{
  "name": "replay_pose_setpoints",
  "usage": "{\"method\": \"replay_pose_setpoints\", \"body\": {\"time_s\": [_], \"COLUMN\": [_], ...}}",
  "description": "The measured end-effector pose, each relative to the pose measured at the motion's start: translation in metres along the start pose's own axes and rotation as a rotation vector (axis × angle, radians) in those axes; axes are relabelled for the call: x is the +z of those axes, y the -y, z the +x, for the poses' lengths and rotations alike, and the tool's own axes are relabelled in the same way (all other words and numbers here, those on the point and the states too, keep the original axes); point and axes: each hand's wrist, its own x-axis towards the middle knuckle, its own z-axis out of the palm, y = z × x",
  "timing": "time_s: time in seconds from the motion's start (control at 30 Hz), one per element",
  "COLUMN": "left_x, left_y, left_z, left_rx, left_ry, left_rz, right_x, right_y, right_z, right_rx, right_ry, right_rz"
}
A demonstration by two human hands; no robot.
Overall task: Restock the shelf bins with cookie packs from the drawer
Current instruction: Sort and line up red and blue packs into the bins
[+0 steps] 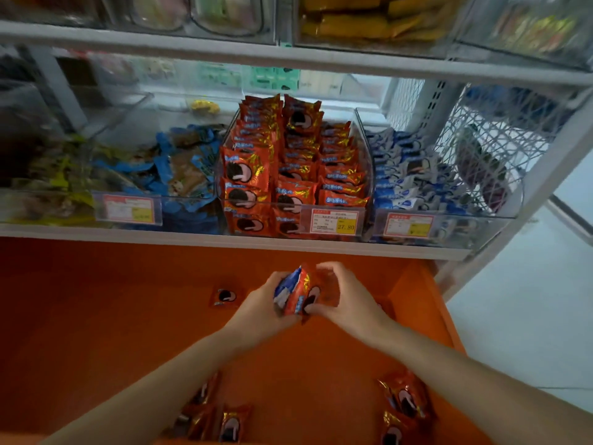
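Observation:
Between both hands sits a small stack of cookie packs (298, 295), red ones plus a blue-and-white one. My left hand (261, 303) grips the stack's left side and my right hand (345, 297) curls round its right side, above the orange drawer (96, 316). Straight ahead on the shelf stands a clear bin (364, 146) packed with red cookie packs (288, 162). A clear bin with blue-and-white packs (407, 175) is right of it. Loose red packs lie in the drawer: one (224, 297) left of my hands, several at the near edge (218, 419) and near right (404, 399).
A bin of blue-wrapped snacks (183, 168) and one of yellow-wrapped snacks (48, 181) stand left of the red bin. Price tags (333, 221) hang on the bin fronts. An upper shelf (288, 56) carries more bins. White wire mesh (500, 136) closes the shelf's right side.

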Motion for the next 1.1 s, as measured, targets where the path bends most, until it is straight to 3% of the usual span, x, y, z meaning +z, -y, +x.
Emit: {"method": "replay_pose_setpoints", "body": {"time_s": [0.17,0.43,0.67,0.9,1.1], "left_x": [-0.02,-0.049,-0.079,-0.112,-0.127], "left_y": [-0.03,-0.06,-0.068,-0.056,-0.051], "left_z": [-0.021,-0.045,-0.04,-0.03,-0.021], "left_rx": [0.136,0.183,0.16,0.117,0.085], "left_ry": [0.05,-0.007,-0.338,-0.602,-0.712], "left_rz": [0.197,-0.03,-0.275,-0.199,-0.13], "right_x": [-0.012,-0.034,-0.049,-0.064,-0.068], "right_y": [0.028,0.065,0.085,0.097,0.1], "right_z": [-0.023,-0.041,-0.023,0.04,0.116], "right_rx": [-0.196,-0.128,-0.096,-0.08,-0.072], "right_ry": [-0.053,-0.102,-0.264,-0.511,-0.672], "right_rz": [-0.306,0.005,0.054,0.055,0.052]}}
